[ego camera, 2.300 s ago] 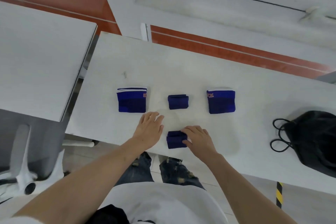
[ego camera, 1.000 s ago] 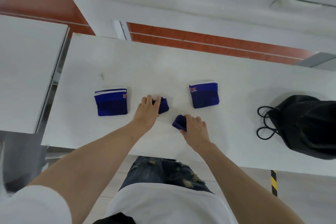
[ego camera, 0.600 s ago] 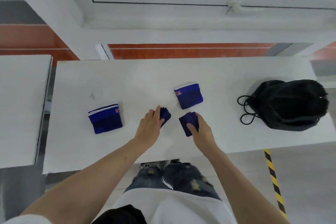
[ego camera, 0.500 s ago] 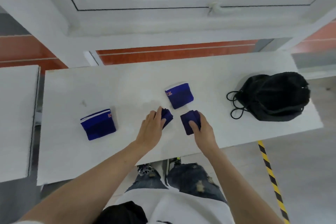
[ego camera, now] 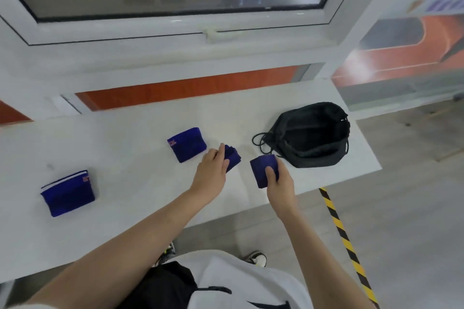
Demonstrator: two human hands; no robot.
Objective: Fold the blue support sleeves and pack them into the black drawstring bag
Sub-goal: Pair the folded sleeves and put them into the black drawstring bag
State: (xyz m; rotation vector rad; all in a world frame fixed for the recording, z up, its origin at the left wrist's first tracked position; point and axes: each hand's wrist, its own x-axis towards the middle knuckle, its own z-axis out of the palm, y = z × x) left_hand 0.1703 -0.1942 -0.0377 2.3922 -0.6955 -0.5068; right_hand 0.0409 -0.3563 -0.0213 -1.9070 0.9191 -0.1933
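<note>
Four blue folded sleeves show on the white desk. Farthest left, at about 9 o'clock from the hands and well apart from them, lies a large folded sleeve with a white edge and a small orange mark at its upper right corner, too small to read. Near the middle a second large sleeve lies flat, with a similar unreadable orange mark at its left corner; it sits just beside the left hand, at its 11 o'clock. That hand's fingers curl round a small folded sleeve at its 1 o'clock. The right hand pinches another small folded sleeve, thumb on top, lifted off the desk. At its 1 o'clock, near, stands the black drawstring bag, mouth open, cords looped at its left.
</note>
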